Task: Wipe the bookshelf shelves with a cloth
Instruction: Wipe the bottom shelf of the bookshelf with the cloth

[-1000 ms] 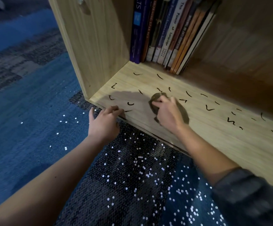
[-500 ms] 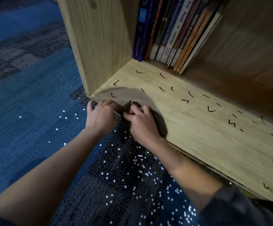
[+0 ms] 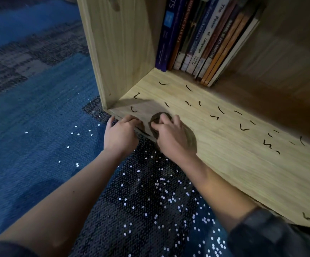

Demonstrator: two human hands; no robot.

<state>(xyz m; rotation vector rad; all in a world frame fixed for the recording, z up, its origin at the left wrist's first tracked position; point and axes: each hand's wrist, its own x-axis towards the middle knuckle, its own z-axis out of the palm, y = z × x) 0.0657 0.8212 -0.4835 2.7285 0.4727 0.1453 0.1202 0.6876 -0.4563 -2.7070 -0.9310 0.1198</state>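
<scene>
At the front left corner of the pale wooden shelf [image 3: 224,154], the right hand [image 3: 174,140] pinches a small dark wadded cloth [image 3: 157,118]; the left hand [image 3: 120,134] hooks the lip. Soft and light, it probably bunches; press from above.

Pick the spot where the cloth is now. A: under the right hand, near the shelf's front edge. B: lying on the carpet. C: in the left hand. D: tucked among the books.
A: the right hand holds the dark cloth against the shelf, just inside its front edge.
</scene>
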